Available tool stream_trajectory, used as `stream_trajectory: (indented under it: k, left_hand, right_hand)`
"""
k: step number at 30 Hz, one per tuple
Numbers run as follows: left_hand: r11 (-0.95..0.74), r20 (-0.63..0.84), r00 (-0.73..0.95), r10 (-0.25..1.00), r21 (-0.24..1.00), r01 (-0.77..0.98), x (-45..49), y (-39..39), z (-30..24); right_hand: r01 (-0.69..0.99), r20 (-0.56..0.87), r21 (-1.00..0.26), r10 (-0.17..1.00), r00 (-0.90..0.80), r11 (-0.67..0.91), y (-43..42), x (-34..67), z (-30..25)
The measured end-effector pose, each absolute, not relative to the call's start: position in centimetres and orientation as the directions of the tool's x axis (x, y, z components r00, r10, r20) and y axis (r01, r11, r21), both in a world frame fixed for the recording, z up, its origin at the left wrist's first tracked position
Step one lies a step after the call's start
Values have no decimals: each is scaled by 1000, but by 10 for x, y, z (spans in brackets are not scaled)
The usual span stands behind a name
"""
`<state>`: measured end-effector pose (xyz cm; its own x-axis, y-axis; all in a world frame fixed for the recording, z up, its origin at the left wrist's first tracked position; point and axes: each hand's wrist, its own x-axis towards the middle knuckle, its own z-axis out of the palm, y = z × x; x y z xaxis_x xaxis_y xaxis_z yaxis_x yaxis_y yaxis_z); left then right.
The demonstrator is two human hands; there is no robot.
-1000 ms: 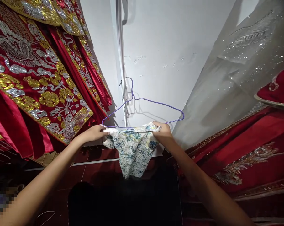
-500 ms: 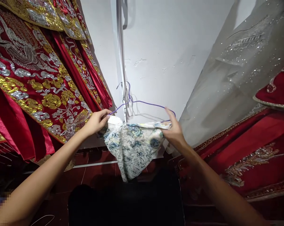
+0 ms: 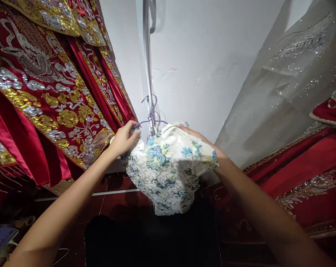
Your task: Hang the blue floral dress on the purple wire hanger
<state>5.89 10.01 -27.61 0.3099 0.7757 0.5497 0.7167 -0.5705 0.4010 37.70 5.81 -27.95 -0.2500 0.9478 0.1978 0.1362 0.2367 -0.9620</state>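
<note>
A white garment with a blue floral print (image 3: 168,170) is draped over a purple wire hanger (image 3: 152,118), whose hook points up by a vertical metal strip on the white wall. My left hand (image 3: 125,138) is closed, pinching the hanger's left arm and the cloth edge. My right hand (image 3: 201,139) is mostly hidden beneath the cloth, only part of its back and fingers showing along the top of the garment.
Red robes with gold and silver embroidery (image 3: 45,96) hang at the left. A grey sequined sheer fabric (image 3: 282,85) and more red embroidered cloth (image 3: 309,170) hang at the right. Red floor tiles (image 3: 118,200) lie below, with a dark shape (image 3: 151,241) in front.
The garment has been pulled up and spread over the hanger, now covering its wire bar and my right hand. Both hands moved up and closer to the hook.
</note>
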Motion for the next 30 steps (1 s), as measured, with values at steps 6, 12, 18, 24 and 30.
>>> stream_trajectory:
  k: [6,12,18,24,30]
  left_hand:
    - [-518,523,281,805,387,763,61,101,-266]
    - [-577,788,99,607,352,737,78,86,-254]
    - [-490,442,262,858,858,154,113,56,-230]
    - [-6,25,460,888,999,-42,104,9,-248]
    - [-307,124,328,936,743,595,38,9,-255]
  right_hand:
    - [166,13,-983,924,-381,82,58,423,-282]
    - [-7,242,-970,970,-27,242,32,433,-269]
    - [58,326,-944,945,36,324,-31,399,-278]
    - [314,204,-774,686,-698,550,-62,362,-296]
    - [494,393,-733,884,-254,468,13,378,-327]
